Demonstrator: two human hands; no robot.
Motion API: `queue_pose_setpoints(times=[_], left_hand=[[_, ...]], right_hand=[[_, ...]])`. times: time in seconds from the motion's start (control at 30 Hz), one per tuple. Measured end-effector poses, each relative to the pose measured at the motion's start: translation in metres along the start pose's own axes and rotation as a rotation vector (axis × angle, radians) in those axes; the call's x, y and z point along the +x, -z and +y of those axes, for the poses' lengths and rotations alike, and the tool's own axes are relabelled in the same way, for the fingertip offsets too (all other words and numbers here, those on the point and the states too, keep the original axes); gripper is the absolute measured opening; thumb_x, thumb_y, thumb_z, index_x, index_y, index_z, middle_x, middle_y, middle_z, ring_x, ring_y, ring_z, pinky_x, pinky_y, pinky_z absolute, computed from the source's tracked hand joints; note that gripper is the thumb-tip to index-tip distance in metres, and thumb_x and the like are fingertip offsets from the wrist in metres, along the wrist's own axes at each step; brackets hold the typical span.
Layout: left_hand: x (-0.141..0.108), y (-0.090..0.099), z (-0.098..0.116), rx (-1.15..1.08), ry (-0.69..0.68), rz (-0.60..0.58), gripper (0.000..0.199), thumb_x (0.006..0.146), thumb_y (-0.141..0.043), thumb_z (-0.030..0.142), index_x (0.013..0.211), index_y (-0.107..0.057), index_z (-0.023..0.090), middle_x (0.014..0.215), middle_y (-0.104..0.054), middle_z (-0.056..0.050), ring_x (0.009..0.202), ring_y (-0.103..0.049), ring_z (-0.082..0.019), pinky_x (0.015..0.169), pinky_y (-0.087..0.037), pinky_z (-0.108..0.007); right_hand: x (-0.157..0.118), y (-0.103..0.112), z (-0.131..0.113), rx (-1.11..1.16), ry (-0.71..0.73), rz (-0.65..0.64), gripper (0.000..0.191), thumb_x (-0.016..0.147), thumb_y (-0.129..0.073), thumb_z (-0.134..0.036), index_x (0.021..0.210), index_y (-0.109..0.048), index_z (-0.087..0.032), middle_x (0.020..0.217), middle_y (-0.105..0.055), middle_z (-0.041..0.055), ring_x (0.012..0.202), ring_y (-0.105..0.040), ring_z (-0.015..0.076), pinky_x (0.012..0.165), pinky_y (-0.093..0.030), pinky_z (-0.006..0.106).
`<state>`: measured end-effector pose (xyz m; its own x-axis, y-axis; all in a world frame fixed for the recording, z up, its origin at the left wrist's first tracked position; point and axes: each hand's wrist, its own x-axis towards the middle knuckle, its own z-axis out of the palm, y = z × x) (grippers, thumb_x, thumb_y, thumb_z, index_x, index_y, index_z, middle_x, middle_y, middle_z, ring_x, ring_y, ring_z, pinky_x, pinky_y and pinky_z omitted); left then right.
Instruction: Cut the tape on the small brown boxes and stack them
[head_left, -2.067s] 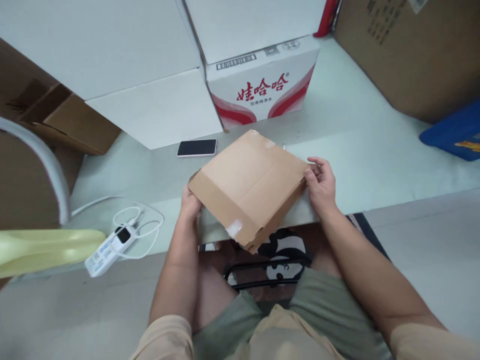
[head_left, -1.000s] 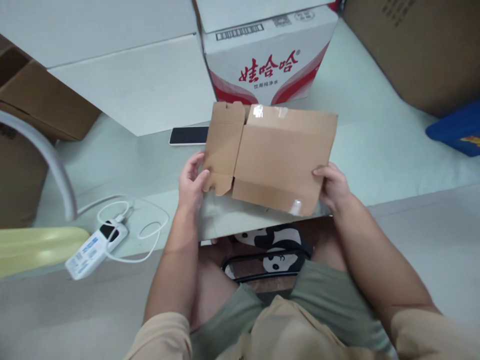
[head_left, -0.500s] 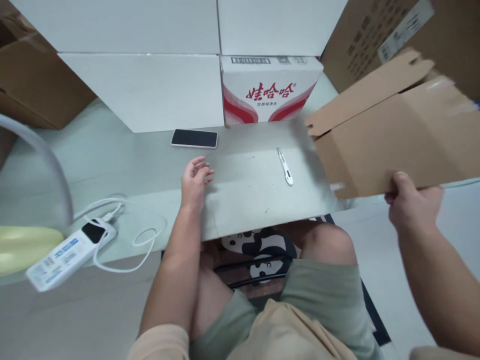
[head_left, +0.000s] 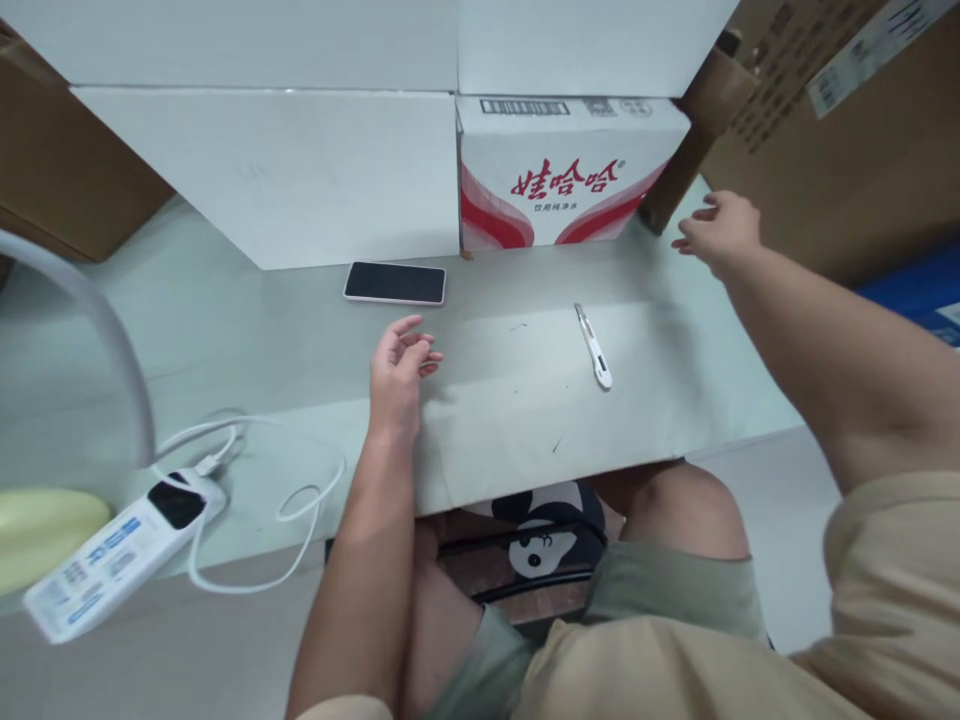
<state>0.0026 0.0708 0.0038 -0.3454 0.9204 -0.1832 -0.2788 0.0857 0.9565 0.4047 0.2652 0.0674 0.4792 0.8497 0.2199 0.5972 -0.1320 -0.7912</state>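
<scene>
My left hand (head_left: 406, 368) rests on the pale green tabletop (head_left: 495, 420), fingers loosely curled apart and holding nothing. Just beyond it lies a black-screened phone (head_left: 395, 283). A white utility knife (head_left: 593, 347) lies to the right of that hand. My right hand (head_left: 718, 232) is raised over the back right of the table with its fingers apart and nothing in them. Close by, a flattened brown cardboard piece (head_left: 694, 130) stands between the red-and-white carton (head_left: 566, 185) and a large brown box (head_left: 847, 150).
Plain white boxes (head_left: 300, 170) are stacked along the back. On the left are a power bank (head_left: 124, 550) with a looping white cable (head_left: 259, 588), a curved grey tube (head_left: 112, 340) and a yellow object (head_left: 49, 535). A blue item (head_left: 919, 295) is at far right.
My right hand has moved up and back and let go of the cardboard, which now stands beside the carton. My left hand has stayed about where it was. The view has shifted slightly.
</scene>
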Motion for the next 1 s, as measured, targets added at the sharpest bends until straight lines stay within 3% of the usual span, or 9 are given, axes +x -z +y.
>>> queue_pose_setpoints(times=[0.1, 0.17, 0.3, 0.43, 0.53, 0.67, 0.83, 0.93, 1.0], left_hand=[[0.0, 0.003, 0.005, -0.022, -0.004, 0.01, 0.035, 0.07, -0.069, 0.029, 0.104, -0.067, 0.025, 0.09, -0.066, -0.002, 0.067, -0.063, -0.012, 0.065, -0.05, -0.027], [-0.003, 0.005, 0.011, -0.064, -0.003, 0.032, 0.034, 0.069, -0.068, 0.028, 0.103, -0.066, 0.024, 0.09, -0.065, -0.001, 0.066, -0.062, -0.011, 0.065, -0.049, -0.027], [-0.02, 0.014, 0.023, -0.172, -0.019, 0.065, 0.033, 0.068, -0.068, 0.027, 0.1, -0.065, 0.025, 0.086, -0.063, 0.001, 0.062, -0.059, -0.009, 0.064, -0.045, -0.025], [-0.034, 0.037, 0.033, -0.323, -0.052, 0.095, 0.029, 0.069, -0.068, 0.027, 0.099, -0.066, 0.025, 0.085, -0.063, 0.003, 0.062, -0.058, -0.007, 0.064, -0.044, -0.023], [-0.038, 0.061, 0.041, -0.409, -0.037, 0.16, 0.02, 0.071, -0.065, 0.027, 0.091, -0.066, 0.022, 0.078, -0.061, 0.003, 0.061, -0.057, -0.006, 0.062, -0.042, -0.021], [-0.039, 0.089, 0.052, -0.601, 0.009, 0.258, 0.011, 0.072, -0.063, 0.027, 0.079, -0.062, 0.019, 0.067, -0.056, 0.005, 0.056, -0.052, -0.005, 0.059, -0.038, -0.019], [-0.032, 0.112, 0.061, -1.007, 0.104, 0.199, 0.012, 0.071, -0.057, 0.028, 0.076, -0.058, 0.017, 0.062, -0.051, 0.005, 0.053, -0.049, -0.006, 0.056, -0.036, -0.02], [-0.027, 0.126, 0.065, -1.049, 0.124, 0.181, 0.013, 0.07, -0.058, 0.029, 0.075, -0.059, 0.016, 0.063, -0.052, 0.003, 0.054, -0.049, -0.007, 0.058, -0.036, -0.021], [-0.024, 0.137, 0.067, -1.071, 0.106, 0.213, 0.014, 0.07, -0.057, 0.03, 0.073, -0.059, 0.016, 0.063, -0.051, 0.002, 0.056, -0.048, -0.008, 0.058, -0.036, -0.021]], right_hand=[[-0.027, 0.001, -0.003, -0.138, -0.055, -0.159, 0.054, 0.075, -0.063, -0.007, 0.128, -0.062, 0.002, 0.116, -0.07, 0.022, 0.053, -0.062, 0.004, 0.068, -0.047, 0.038], [-0.052, 0.004, -0.01, -0.215, -0.034, -0.235, 0.044, 0.079, -0.063, -0.01, 0.123, -0.065, -0.003, 0.115, -0.071, 0.0181, 0.051, -0.057, 0.0013, 0.071, -0.047, 0.036], [-0.099, -0.005, -0.041, -0.345, 0.098, -0.363, 0.026, 0.076, -0.067, -0.005, 0.102, -0.069, -0.01, 0.098, -0.074, 0.012, 0.057, -0.054, 0.0067, 0.074, -0.045, 0.035], [-0.146, -0.044, -0.092, -0.388, 0.345, -0.522, 0.027, 0.07, -0.063, 0.001, 0.09, -0.069, -0.017, 0.093, -0.073, 0.0089, 0.068, -0.056, 0.013, 0.08, -0.045, 0.034], [-0.186, -0.091, -0.135, -0.37, 0.527, -0.654, 0.032, 0.07, -0.06, -0.002, 0.095, -0.071, -0.018, 0.094, -0.073, 0.0075, 0.07, -0.059, 0.0153, 0.08, -0.048, 0.033], [-0.24, -0.171, -0.2, -0.31, 0.767, -0.806, 0.04, 0.069, -0.057, -0.007, 0.104, -0.072, -0.019, 0.098, -0.076, 0.0056, 0.074, -0.064, 0.0176, 0.08, -0.053, 0.033], [-0.303, -0.291, -0.297, -0.266, 1.075, -0.929, 0.037, 0.075, -0.055, -0.005, 0.107, -0.07, -0.019, 0.107, -0.076, 0.0035, 0.085, -0.07, 0.0176, 0.095, -0.056, 0.037], [-0.337, -0.363, -0.362, -0.205, 1.173, -0.881, 0.043, 0.075, -0.057, 0.003, 0.114, -0.065, -0.015, 0.129, -0.069, 0.0061, 0.117, -0.066, 0.0178, 0.115, -0.047, 0.035], [-0.354, -0.4, -0.407, -0.131, 1.223, -0.837, 0.045, 0.076, -0.059, 0.005, 0.118, -0.061, -0.011, 0.156, -0.048, 0.011, 0.142, -0.05, 0.0203, 0.124, -0.037, 0.035]])
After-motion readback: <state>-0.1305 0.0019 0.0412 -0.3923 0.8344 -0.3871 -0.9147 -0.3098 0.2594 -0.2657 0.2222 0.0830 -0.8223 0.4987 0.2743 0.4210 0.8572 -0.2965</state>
